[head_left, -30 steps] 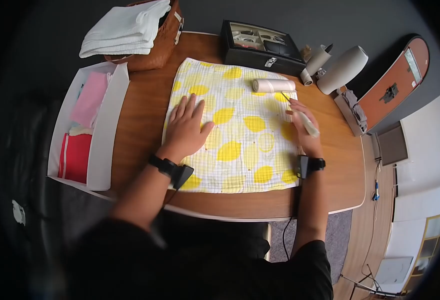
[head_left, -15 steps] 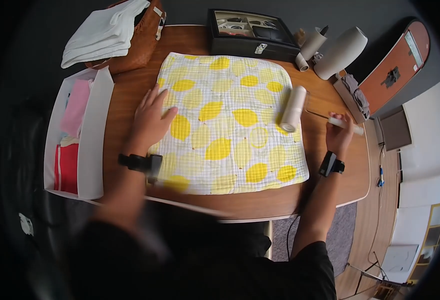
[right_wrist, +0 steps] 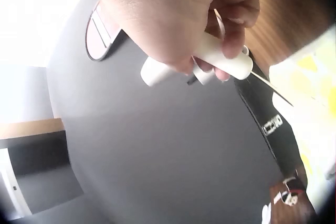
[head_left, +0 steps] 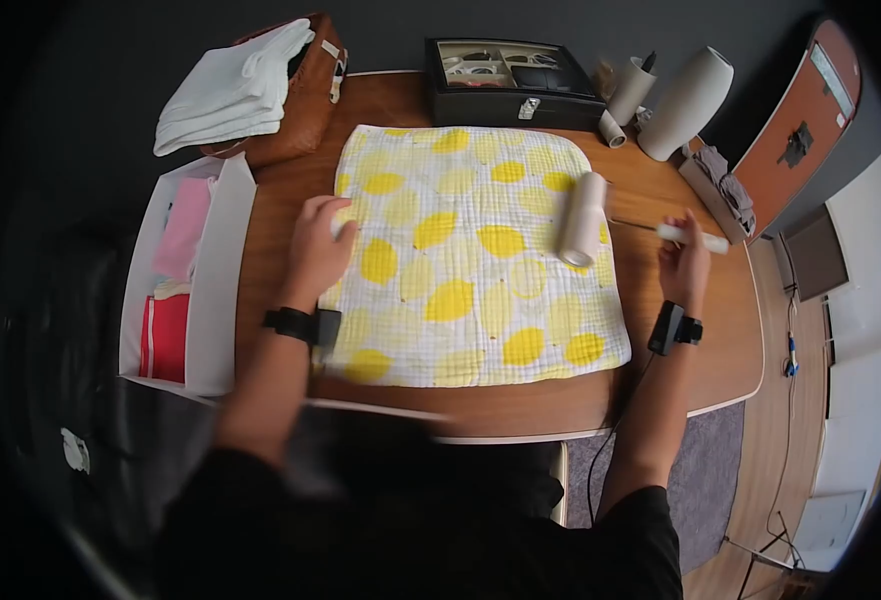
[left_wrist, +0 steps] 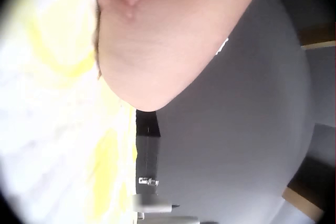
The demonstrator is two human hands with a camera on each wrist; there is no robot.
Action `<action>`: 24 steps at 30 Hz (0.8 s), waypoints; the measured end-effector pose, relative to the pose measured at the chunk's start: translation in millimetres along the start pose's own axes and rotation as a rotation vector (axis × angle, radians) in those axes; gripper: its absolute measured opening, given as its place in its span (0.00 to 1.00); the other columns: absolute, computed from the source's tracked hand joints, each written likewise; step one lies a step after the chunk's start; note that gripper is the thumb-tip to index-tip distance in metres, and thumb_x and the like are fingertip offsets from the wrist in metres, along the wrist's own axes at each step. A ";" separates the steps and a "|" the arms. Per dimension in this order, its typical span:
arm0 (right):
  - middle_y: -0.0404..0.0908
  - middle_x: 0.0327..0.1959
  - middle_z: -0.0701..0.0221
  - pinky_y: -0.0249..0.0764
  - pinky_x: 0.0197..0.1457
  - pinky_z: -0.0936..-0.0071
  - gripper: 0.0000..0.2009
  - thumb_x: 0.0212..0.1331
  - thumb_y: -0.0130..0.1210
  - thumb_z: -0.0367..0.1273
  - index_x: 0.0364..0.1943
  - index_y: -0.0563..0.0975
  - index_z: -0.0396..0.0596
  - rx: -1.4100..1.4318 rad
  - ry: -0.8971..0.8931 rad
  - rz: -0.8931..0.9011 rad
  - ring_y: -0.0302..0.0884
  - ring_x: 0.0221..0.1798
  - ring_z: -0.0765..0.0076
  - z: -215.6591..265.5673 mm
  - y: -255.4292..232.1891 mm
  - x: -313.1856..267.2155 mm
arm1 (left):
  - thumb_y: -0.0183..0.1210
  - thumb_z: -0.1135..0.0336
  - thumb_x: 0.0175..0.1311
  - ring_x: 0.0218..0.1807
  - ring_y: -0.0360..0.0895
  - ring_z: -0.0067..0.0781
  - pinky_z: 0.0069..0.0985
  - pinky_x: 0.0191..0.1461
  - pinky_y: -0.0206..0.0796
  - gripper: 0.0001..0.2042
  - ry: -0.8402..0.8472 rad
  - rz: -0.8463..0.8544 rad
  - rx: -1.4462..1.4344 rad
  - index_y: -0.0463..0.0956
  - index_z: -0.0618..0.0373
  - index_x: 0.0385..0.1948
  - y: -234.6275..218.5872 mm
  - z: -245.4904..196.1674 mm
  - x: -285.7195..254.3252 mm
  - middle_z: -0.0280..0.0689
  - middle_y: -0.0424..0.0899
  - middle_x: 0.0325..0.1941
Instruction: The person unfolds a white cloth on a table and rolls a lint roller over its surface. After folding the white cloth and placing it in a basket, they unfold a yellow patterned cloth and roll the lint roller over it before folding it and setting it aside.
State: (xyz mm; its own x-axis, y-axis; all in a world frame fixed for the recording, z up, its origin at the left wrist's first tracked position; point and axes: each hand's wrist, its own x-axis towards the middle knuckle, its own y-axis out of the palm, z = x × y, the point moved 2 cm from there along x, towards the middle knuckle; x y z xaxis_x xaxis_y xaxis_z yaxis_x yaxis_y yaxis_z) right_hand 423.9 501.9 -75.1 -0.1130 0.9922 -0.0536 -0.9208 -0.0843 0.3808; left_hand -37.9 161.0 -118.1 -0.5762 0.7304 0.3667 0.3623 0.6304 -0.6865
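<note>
A white muslin cloth (head_left: pixel 450 265) printed with yellow lemons lies spread flat on the wooden table. Across its right part rests a lint roller (head_left: pixel 584 218), its pale roll joined by a thin metal rod to a white handle (head_left: pixel 710 243). My right hand (head_left: pixel 688 265), just right of the cloth, grips that handle; the right wrist view shows fingers and thumb around the handle (right_wrist: pixel 223 58). My left hand (head_left: pixel 322 250) is at the cloth's left edge, fingers loosely bent, thumb apart from them over the cloth. The left wrist view shows only the heel of this hand (left_wrist: pixel 152 50).
Left of the cloth stands a white box (head_left: pixel 210 300) with folded pink and red fabric. Behind it is a brown basket (head_left: pixel 310 120) topped by white folded cloths (head_left: pixel 230 90). A black glass-topped case (head_left: pixel 515 105), a tall vase (head_left: pixel 690 105) and a mirror (head_left: pixel 795 130) line the back.
The lint roller has moved right over the cloth and turned from lying crosswise to pointing toward me. My right hand has moved right with it. My left hand has shifted left to the cloth's edge, its fingers now bent.
</note>
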 end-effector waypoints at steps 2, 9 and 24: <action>0.88 0.39 0.68 0.63 0.25 0.84 0.11 0.75 0.64 0.39 0.40 0.80 0.46 0.043 -0.091 -0.072 0.71 0.26 0.84 10.2 -13.5 0.7 | 0.63 0.68 0.71 0.66 0.75 0.56 0.45 0.71 0.69 0.17 0.095 -0.032 0.091 0.79 0.56 0.60 5.5 -5.8 -6.2 0.46 0.76 0.66; 0.90 0.42 0.63 0.67 0.28 0.85 0.13 0.75 0.63 0.38 0.43 0.83 0.40 -0.095 -0.110 0.088 0.71 0.27 0.83 -0.4 71.8 -51.1 | 0.62 0.65 0.71 0.64 0.77 0.60 0.49 0.68 0.71 0.19 0.056 -0.003 0.108 0.77 0.57 0.61 13.4 -14.7 -13.1 0.47 0.74 0.66; 0.84 0.43 0.72 0.65 0.30 0.79 0.13 0.76 0.61 0.41 0.49 0.81 0.45 0.055 0.154 0.178 0.71 0.30 0.79 -58.2 77.4 -31.6 | 0.66 0.71 0.70 0.53 0.84 0.53 0.41 0.58 0.78 0.15 -0.063 -0.046 -0.031 0.79 0.61 0.55 -16.1 2.3 -4.4 0.47 0.81 0.54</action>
State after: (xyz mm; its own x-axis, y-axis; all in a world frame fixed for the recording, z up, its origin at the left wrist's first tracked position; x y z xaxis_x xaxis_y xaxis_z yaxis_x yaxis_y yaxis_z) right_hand 334.5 458.7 -97.7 -0.3316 0.9358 -0.1194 -0.8600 -0.2478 0.4461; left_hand -42.9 147.1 -110.1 -0.6374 0.6832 0.3563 0.3566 0.6714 -0.6496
